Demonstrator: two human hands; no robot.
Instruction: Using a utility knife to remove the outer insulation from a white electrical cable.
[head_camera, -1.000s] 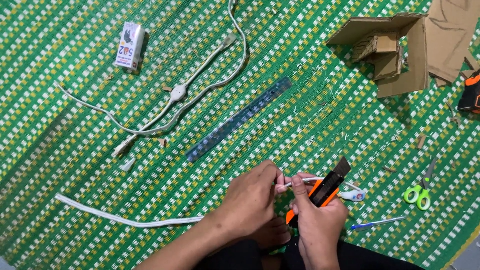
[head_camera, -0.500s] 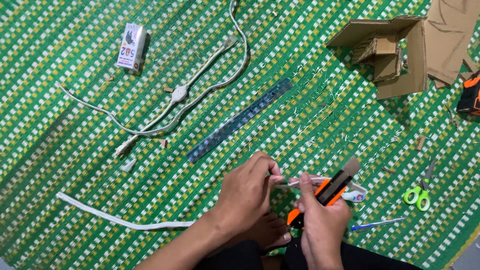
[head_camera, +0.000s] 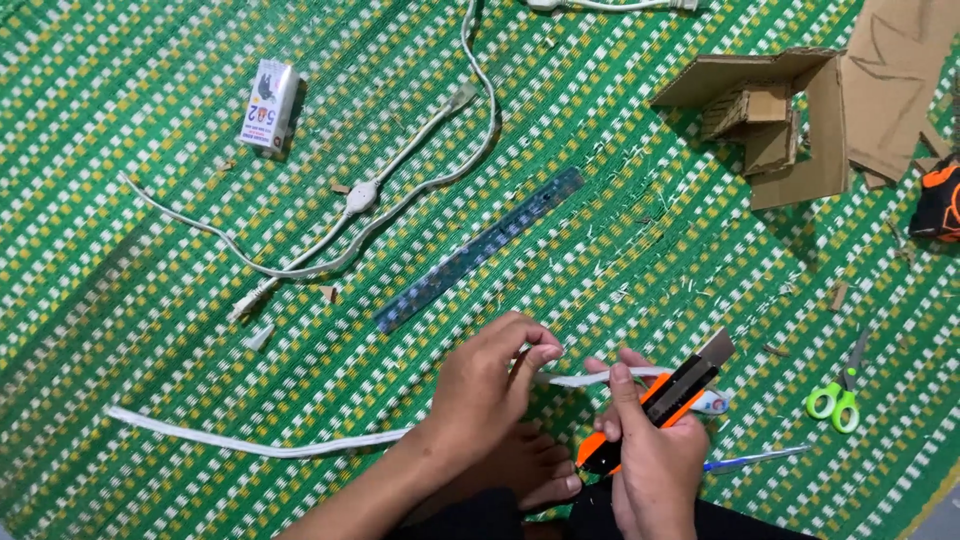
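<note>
The person's left hand pinches the white flat cable between thumb and fingers, its grip clamped on the cable just short of the free end so that the short tip sticks out stiff toward the other hand. The rest of the cable trails away to the left over the green woven mat. The right hand has its grip closed around an orange and black utility knife, blade end angled up and away from the body, just beside the cable tip and steadied by the forefinger on the handle. Beyond the knife lies a blue ruler; to the knife's right, green scissors; below it, a pen.
</note>
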